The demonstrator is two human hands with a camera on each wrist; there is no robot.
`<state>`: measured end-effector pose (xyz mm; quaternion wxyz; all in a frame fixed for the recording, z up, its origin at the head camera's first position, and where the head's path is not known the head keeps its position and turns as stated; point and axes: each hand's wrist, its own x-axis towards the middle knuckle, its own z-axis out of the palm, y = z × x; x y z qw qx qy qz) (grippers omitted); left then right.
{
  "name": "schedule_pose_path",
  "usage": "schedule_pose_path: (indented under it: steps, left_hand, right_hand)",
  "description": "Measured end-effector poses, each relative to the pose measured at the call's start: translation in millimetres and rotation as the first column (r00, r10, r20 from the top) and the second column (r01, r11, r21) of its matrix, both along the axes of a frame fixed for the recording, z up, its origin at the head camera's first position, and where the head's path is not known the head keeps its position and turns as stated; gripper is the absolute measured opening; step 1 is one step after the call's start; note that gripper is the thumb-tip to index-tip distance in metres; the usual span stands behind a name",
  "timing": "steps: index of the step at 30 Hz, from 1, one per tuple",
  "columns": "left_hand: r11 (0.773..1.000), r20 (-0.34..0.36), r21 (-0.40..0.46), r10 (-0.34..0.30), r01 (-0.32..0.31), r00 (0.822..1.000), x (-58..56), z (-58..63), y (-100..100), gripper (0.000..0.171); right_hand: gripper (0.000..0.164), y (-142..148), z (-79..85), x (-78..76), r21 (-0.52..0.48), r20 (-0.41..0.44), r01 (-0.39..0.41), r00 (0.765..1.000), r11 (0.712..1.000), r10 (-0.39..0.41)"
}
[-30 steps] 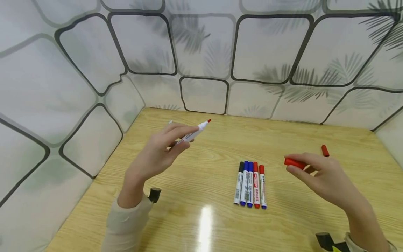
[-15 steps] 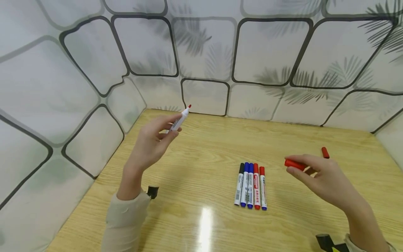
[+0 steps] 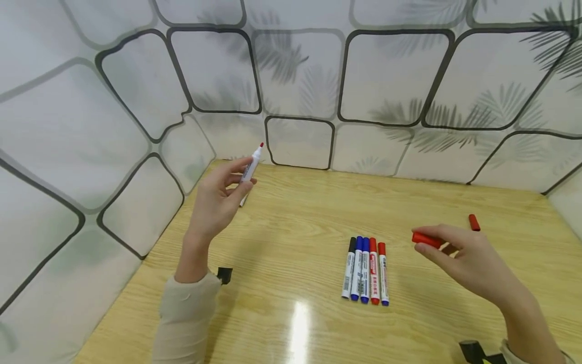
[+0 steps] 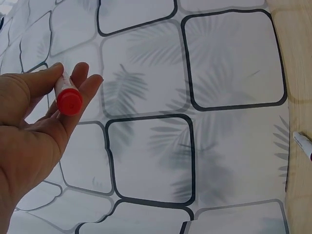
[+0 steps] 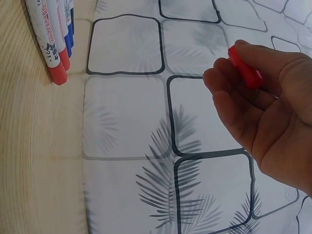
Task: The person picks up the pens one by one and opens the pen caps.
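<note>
My left hand holds an uncapped marker between thumb and fingers, above the far left of the table. The marker's red nib points up and away; its red end faces the camera in the left wrist view. My right hand pinches a red marker cap between thumb and fingertips, to the right of a row of several markers. These lie side by side with black, blue and red caps. Beyond the right hand, another red cap lies on the table.
A white marker lies on the wooden table behind the left hand, mostly hidden by it; its end shows in the left wrist view. A wall covering with dark outlines and leaf prints borders the table's back and left sides.
My left hand has moved left and away with its marker, which now stands steeper. Part of the marker lying behind that hand has come into view. The right hand keeps its place with the cap.
</note>
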<state>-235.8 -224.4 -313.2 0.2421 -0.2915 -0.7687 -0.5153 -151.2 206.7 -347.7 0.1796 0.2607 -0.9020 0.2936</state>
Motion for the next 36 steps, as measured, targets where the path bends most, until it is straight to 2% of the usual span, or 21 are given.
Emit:
schedule_pose_path:
  steps: [5,11,17,26,36]
  left_hand:
    - [0.999,0.027,0.034,0.028,-0.029,0.999,-7.6,-2.8,2,0.044]
    - [0.997,0.138,0.011,0.078,-0.08,0.987,-30.3,-14.8,2,0.042]
    - [0.988,0.249,-0.055,0.151,-0.142,0.957,-54.9,-23.2,0,0.04]
    - [0.96,0.308,-0.136,0.276,-0.245,0.911,-82.5,-35.4,-6,0.04]
    - [0.948,0.419,-0.158,0.319,-0.278,0.85,-103.4,-57.2,-21,0.041]
  right_hand:
    - [0.034,2,-0.8,0.1,0.0,0.008,0.011,1.0,1.0,-0.011]
    - [0.034,4,-2.3,-0.2,-0.016,0.014,0.02,1.0,1.0,-0.02]
    - [0.033,3,0.2,-1.2,-0.016,0.017,0.019,1.0,1.0,-0.019]
    - [0.034,4,0.2,-0.8,-0.008,0.015,0.025,1.0,1.0,-0.025]
    - [0.031,6,-0.2,2.0,-0.001,0.042,0.038,0.998,0.999,-0.038]
